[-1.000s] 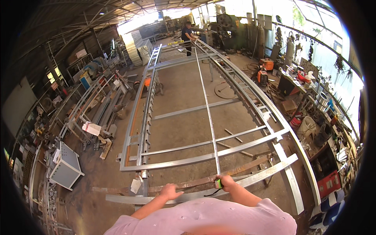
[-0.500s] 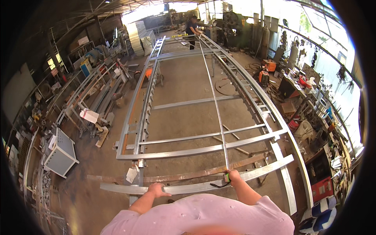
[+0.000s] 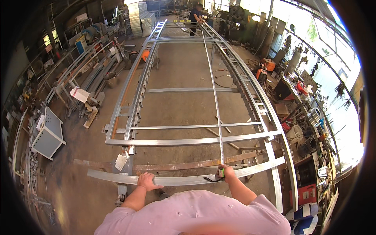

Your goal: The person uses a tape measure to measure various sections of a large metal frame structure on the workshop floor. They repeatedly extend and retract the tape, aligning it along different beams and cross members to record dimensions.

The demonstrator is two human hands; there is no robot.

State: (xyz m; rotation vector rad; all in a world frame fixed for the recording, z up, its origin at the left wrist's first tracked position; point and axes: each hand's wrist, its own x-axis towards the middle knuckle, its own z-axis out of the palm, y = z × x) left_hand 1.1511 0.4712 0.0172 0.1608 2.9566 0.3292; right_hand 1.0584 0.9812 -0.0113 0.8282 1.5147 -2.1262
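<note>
My right hand [image 3: 227, 173] is closed round a tape measure [image 3: 221, 173] with a green and black case, its dark strap hanging to the left. The long, pale tape blade [image 3: 215, 94] runs out over the frame to the far end, where a co-worker [image 3: 195, 15] has both hands at the frame's far right corner. My left hand [image 3: 146, 181] grips a silvery metal bar [image 3: 184, 180] lying crosswise in front of me, thumb on the near side and fingers over the top. The large metal frame [image 3: 188, 141] stretches away beyond this bar.
Stacked metal lengths [image 3: 100, 74] and a grey cabinet [image 3: 49, 135] stand on the left. Along the right are a cluttered bench [image 3: 288, 88], orange machines [image 3: 261, 74] and a red box [image 3: 307, 194]. A rusty bar [image 3: 203, 162] lies crosswise before me.
The view has tilted down and shifted slightly, so the frame sits higher in the picture. Both hands keep their holds, and the tape stays stretched out.
</note>
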